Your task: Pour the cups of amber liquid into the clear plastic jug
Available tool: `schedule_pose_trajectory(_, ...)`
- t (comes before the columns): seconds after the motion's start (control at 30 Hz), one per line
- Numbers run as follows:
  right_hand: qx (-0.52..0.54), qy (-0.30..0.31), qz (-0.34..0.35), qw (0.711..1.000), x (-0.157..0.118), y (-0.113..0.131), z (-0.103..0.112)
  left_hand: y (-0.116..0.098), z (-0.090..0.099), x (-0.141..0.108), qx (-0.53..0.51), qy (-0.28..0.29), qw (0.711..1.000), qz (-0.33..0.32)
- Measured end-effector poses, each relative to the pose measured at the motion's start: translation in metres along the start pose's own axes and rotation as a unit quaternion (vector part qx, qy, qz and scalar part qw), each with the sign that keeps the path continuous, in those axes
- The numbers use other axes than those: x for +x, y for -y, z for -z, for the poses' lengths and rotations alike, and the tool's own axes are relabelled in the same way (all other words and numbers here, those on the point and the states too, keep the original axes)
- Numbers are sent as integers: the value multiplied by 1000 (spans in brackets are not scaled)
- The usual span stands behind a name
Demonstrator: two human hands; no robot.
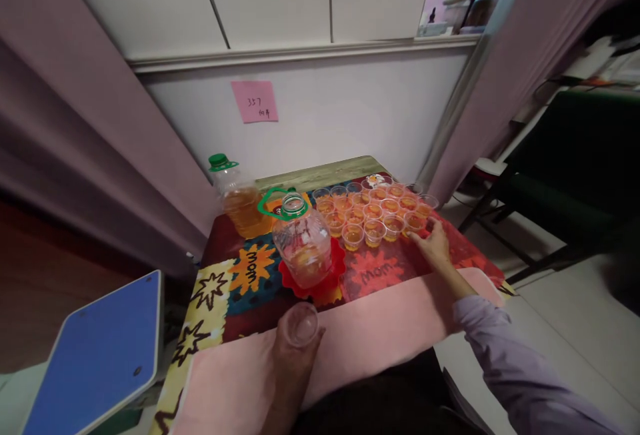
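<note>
My left hand [296, 358] is wrapped around a clear plastic cup [303, 323] above the pink cloth [235, 371] at the table's near edge. My right hand [436, 245] has its thumb and fingers around a small clear cup [415, 221] with amber liquid, at the front right corner of a group of cups. Several similar cups [375, 229] stand close together in rows, many holding amber liquid. Left of them, a large clear jug [303, 248] with a green handle and an uncapped mouth stands in a red scalloped dish [339, 265].
A second jug [243, 208] with a green cap and amber liquid stands at the back left. The patterned tablecloth [253, 268] lies under everything. A blue board [100, 348] is at the left, a dark chair [565, 148] at the right. A white panel [320, 115] rises behind.
</note>
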State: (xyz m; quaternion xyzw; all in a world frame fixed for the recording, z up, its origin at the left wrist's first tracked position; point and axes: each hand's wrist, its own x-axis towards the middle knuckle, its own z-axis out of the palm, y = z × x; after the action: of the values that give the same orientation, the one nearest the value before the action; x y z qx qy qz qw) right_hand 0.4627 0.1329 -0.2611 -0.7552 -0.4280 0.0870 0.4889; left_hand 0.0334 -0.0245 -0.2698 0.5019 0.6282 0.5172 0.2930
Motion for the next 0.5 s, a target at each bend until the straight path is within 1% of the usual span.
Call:
schedule_pose_trajectory(0.1, 0, 16, -17, 1000, 10, -17, -16, 1, 0, 0, 4, -9, 1000, 5)
schedule_pose_trajectory(0.17, 14, 11, -1, 1000, 10, -19, -23, 3, 1, 1, 7, -15, 1000, 5)
schedule_pose_trajectory(0.23, 26, 4, 15, 1000, 8, -19, -26, 4, 2, 2, 11, -15, 1000, 2)
schedule_pose_trajectory(0.33, 24, -12, 6, 1000, 4, -18, -22, 5, 2, 2, 10, -16, 1000, 1)
schedule_pose_trajectory(0.4, 12, -22, -5, 1000, 2, -16, -14, 3, 1, 2, 7, -18, 1000, 4)
schedule_pose_trajectory(0.43, 8, -26, 0, 1000, 1, -14, -8, 2, 1, 2, 5, -18, 1000, 4)
schedule_pose_trajectory(0.5, 3, -16, 60, 998, 0, -4, 4, -2, 1, 2, 2, -17, 1000, 2)
